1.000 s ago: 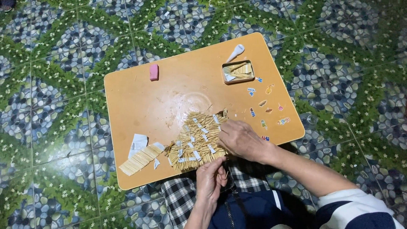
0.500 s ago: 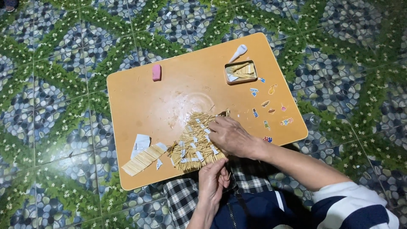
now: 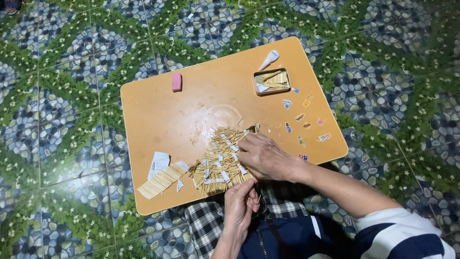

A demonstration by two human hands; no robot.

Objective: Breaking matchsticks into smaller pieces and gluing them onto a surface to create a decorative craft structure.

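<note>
A flat mat of thin pale sticks (image 3: 220, 160), taped with small white strips, lies near the front edge of a low orange table (image 3: 158, 110). My right hand (image 3: 262, 156) rests palm down on the mat's right side, pressing it. My left hand (image 3: 240, 206) is at the table's front edge below the mat, fingers pinched on a thin stick. A smaller row of joined sticks (image 3: 162, 180) with a white paper piece (image 3: 159, 163) lies to the left of the mat.
A small tin of sticks (image 3: 271, 80) and a white spoon-like piece (image 3: 268, 59) sit at the table's far right. A pink eraser (image 3: 177, 82) lies at the far left. Several small stickers (image 3: 302, 117) dot the right side. Patterned tile floor (image 3: 57, 134) surrounds the table.
My right hand has slid left over the stick mat. My left hand stays at the table's front edge; the view shifted slightly.
</note>
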